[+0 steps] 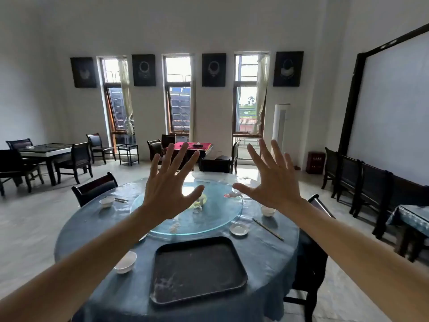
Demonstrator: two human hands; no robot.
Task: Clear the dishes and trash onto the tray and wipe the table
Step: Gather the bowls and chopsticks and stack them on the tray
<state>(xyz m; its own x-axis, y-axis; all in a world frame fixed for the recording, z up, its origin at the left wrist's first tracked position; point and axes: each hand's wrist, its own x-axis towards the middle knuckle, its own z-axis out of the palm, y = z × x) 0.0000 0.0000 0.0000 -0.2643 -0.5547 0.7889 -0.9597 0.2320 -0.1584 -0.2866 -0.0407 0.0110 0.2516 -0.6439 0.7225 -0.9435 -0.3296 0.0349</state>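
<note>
Round table: raised hands hide turntable clutter.

Faint marks on the red cabinet are unreadable.

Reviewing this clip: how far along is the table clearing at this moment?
Nothing looks done: the black tray holds no dishes. Nothing is in hand: the left hand and right hand are raised, fingers spread, gripping nothing. Everything is left: the near-left bowl, far-left bowl, right bowl, saucer, chopsticks, scraps on the glass turntable, then wiping. No cloth shows.
</note>
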